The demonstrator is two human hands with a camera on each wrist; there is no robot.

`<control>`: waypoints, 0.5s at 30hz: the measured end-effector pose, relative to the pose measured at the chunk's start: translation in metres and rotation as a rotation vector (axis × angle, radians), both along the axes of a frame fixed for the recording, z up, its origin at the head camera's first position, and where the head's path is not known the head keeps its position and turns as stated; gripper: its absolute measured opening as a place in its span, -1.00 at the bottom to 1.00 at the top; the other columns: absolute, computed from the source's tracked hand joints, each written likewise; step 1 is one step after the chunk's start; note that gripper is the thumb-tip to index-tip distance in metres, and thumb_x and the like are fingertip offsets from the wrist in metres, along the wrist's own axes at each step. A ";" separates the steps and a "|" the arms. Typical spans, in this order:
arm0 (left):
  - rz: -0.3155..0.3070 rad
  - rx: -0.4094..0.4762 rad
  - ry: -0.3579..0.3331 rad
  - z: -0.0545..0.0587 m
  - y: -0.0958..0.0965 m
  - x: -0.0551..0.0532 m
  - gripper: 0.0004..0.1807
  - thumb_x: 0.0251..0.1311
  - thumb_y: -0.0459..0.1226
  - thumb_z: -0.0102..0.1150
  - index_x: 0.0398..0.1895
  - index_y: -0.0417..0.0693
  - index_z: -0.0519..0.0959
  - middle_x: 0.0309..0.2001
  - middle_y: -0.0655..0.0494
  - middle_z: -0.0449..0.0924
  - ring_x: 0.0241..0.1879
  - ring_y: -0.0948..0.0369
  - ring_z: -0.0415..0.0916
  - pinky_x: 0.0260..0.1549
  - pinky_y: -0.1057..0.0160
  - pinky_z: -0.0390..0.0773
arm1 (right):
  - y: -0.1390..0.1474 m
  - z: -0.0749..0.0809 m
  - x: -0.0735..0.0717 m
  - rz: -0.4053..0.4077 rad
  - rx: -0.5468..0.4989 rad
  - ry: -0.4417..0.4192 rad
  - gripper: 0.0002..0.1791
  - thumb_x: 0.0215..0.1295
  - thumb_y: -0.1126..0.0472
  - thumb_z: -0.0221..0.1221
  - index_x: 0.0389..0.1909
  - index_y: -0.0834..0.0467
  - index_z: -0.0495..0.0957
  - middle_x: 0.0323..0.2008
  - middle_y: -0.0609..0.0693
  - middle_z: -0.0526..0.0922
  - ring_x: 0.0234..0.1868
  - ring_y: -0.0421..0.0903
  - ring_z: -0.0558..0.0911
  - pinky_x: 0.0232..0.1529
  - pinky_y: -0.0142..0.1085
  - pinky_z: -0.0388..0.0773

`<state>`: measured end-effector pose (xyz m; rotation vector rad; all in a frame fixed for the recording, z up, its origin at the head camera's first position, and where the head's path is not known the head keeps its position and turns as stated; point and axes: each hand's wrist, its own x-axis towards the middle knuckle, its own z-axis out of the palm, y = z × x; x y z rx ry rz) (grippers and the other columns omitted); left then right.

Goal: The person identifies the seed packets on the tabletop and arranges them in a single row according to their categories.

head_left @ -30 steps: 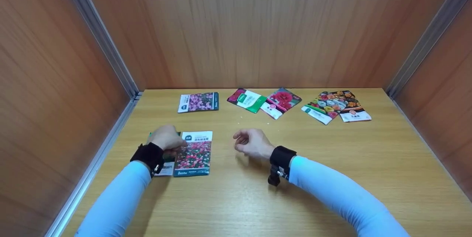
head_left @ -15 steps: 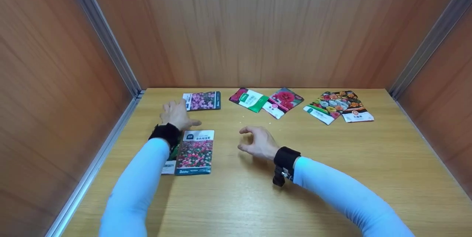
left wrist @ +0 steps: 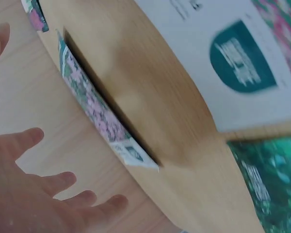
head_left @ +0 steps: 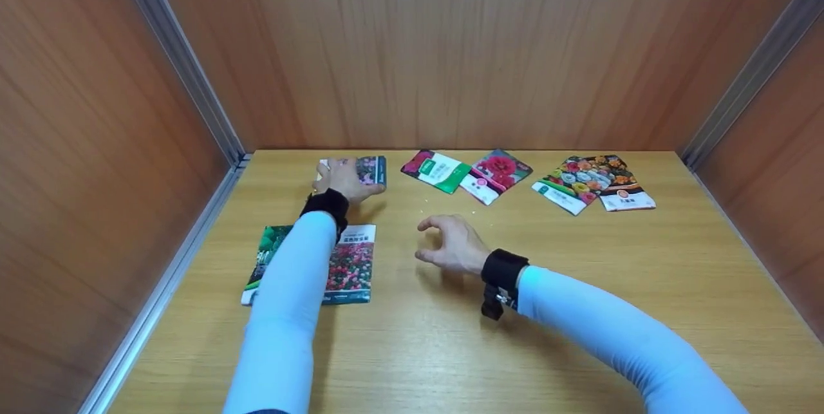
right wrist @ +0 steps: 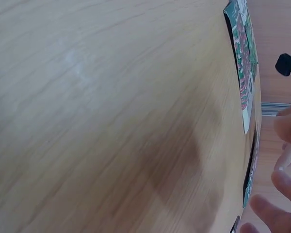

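Observation:
My left hand (head_left: pixel 344 179) is over the purple-flower seed packet (head_left: pixel 373 170) at the back left, partly covering it. In the left wrist view its fingers are spread apart, beside the same packet (left wrist: pixel 94 104), with a gap between. My left forearm passes above a pink-flower seed packet (head_left: pixel 351 266) and a green seed packet (head_left: pixel 265 258), which lie side by side nearer me. Around the table's middle, my right hand (head_left: pixel 456 245) hovers with thumb and fingers loosely bent and apart, holding nothing.
Overlapping at the back middle are a green-and-white packet (head_left: pixel 439 171) and a red-flower packet (head_left: pixel 497 176). Further right, a mixed-flower packet (head_left: pixel 571 183) overlaps an orange-flower packet (head_left: pixel 623 190). Wooden panels (head_left: pixel 412 47) wall the table at back and sides. Small white specks lie mid-table.
My left hand has left the green and pink-flower packets and moved forward and right to the purple-flower packet, fingers spreading. My right hand has opened slightly and otherwise stays about where it was.

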<state>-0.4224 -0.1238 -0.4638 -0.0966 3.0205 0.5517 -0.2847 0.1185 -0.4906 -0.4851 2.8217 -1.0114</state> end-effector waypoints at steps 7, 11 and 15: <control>-0.170 -0.075 -0.090 -0.006 0.015 -0.006 0.20 -0.32 0.49 0.16 0.47 0.28 0.03 0.49 -0.13 -0.28 0.43 -0.21 -0.41 0.22 -0.37 -0.11 | 0.008 0.001 0.000 0.026 0.032 0.006 -0.41 0.03 -0.24 0.29 0.06 -0.05 0.52 0.10 -0.12 0.51 0.13 -0.07 0.36 0.19 -0.01 0.28; -0.209 -0.017 -0.243 -0.007 0.020 -0.002 0.17 -0.25 0.48 0.14 0.47 0.28 0.00 0.49 -0.08 -0.21 0.44 -0.16 -0.32 0.26 -0.31 -0.08 | 0.012 0.000 0.001 0.029 0.061 0.019 -0.42 0.04 -0.25 0.27 0.04 -0.04 0.54 0.11 -0.11 0.51 0.16 -0.06 0.35 0.19 -0.01 0.28; -0.208 -0.004 -0.366 -0.007 0.023 -0.004 0.14 -0.22 0.44 0.16 0.47 0.30 0.00 0.48 -0.02 -0.09 0.44 -0.09 -0.20 0.25 -0.29 -0.03 | 0.015 0.000 0.000 0.039 0.073 0.017 -0.47 0.08 -0.22 0.26 0.02 -0.02 0.56 0.08 -0.11 0.52 0.13 -0.06 0.35 0.16 -0.02 0.29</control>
